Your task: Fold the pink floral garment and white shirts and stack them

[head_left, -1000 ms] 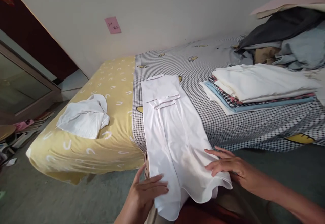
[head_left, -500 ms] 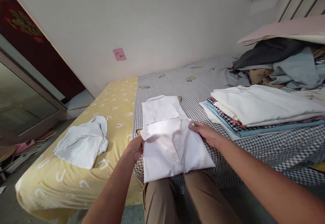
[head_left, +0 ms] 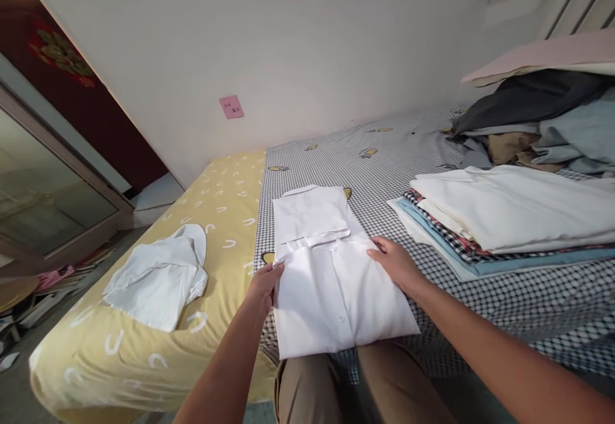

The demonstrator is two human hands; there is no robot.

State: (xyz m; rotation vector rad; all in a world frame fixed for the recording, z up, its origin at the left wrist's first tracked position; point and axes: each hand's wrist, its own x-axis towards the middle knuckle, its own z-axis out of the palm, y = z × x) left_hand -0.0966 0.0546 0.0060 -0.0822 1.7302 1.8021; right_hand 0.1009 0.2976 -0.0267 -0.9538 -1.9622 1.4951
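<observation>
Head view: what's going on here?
A person's left hand and right hand hold opposite side edges of a partly folded white garment. It lies at the front of the checked bedding, its near edge by the person's knees. A stack of folded clothes sits to the right; another white garment, crumpled, lies on the yellow bedding to the left.

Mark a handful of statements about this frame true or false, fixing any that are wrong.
1. The left hand and right hand both hold the white shirt. True.
2. A stack of folded clothes lies on the checked sheet. True.
3. Its top piece is blue. False: it is white.
4. A pink paper is on the wall. True.
5. The white shirt is over the yellow sheet. False: over the checked sheet.
6. Both hands wear gloves. False: they are bare.
</observation>
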